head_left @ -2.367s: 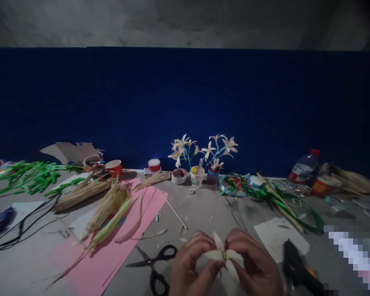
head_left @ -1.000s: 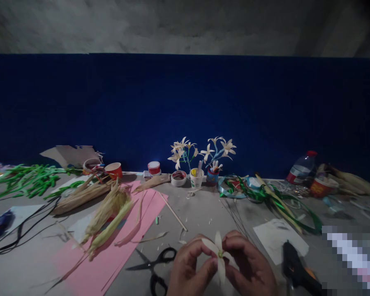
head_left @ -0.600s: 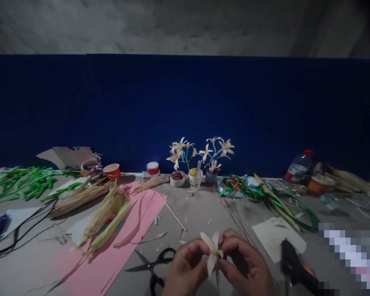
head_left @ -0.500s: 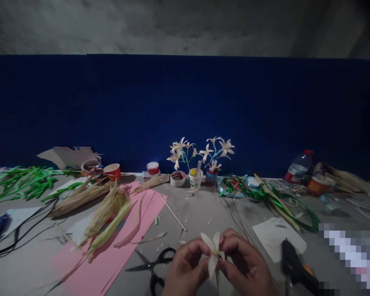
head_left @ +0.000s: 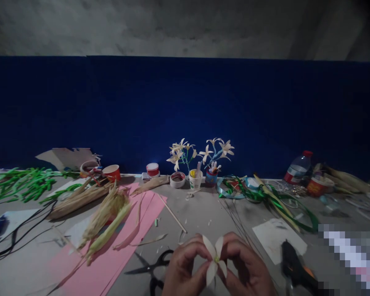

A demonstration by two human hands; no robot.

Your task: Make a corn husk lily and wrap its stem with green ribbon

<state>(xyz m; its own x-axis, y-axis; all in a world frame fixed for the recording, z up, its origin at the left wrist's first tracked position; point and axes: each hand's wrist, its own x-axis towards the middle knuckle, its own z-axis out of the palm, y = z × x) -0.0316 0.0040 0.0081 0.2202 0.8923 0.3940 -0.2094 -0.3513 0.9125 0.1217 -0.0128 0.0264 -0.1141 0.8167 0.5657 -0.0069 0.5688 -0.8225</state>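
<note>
Between my two hands, low in the middle of the view, is a cream flower (head_left: 216,259) with long pointed petals and a small yellow-green centre, looking like corn husk. My left hand (head_left: 185,267) pinches it from the left, thumb and fingertips at the petals. From the other side, my right hand (head_left: 246,265) holds it with curled fingers. A bit of thin stem shows below the petals; the rest is hidden. Black scissors (head_left: 149,269) lie spread apart on the table just left of my left hand. To the right of my right hand rests a black glue gun (head_left: 296,263).
Finished-looking flowers stand in a white cup (head_left: 196,180) and a blue cup (head_left: 211,177) at the back. Corn husks (head_left: 103,218) lie on pink paper (head_left: 135,238). Green ribbon (head_left: 310,220), a white sheet (head_left: 273,238), thin wires (head_left: 239,222) and a bottle (head_left: 298,167) are on the right.
The flower has turned a little in my fingers, its petals now facing me more squarely. Both hands keep their grip in nearly the same place.
</note>
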